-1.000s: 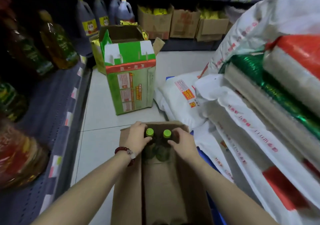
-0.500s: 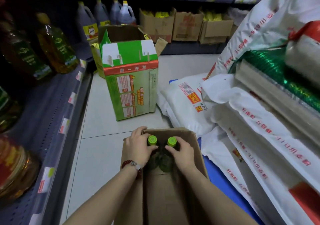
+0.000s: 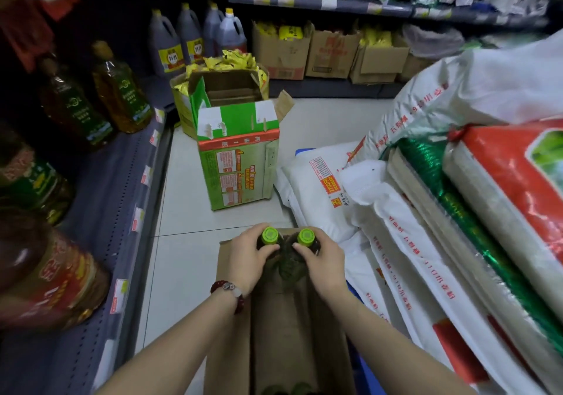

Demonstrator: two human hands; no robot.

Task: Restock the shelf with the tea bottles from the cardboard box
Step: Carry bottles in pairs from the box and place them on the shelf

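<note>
1. While both forearms reach forward and down over the floor, the shelf point(image 3: 122, 199) runs along the far left, carrying large oil bottles point(image 3: 120, 90) whose near ones are blurred.
2. Left forearm: it enters from the bottom edge and angles up toward the middle, with a red bead bracelet point(image 3: 227, 288) at the wrist.
3. Left hand point(image 3: 248, 260): it is bent downward at the wrist, fingers curled round the neck and shoulder of the left tea bottle point(image 3: 269, 238), just under its green cap, thumb on the near side. It grasps that bottle.
4. Cardboard box point(image 3: 274, 333): it stands open on the floor between the two forearms; both tea bottles stand upright at its far end, side by side and touching or nearly so, their dark bodies mostly hidden by the hands.
5. Right hand point(image 3: 324, 262): it mirrors the left, fingers wrapped round the neck of the right tea bottle point(image 3: 305, 238) below its green cap. It grasps that bottle.
6. Right forearm: it comes in from the lower right and angles up to the box.
7. Beyond the hands stands an open green carton point(image 3: 240, 166); white sacks point(image 3: 396, 242) are piled on the right.
</note>
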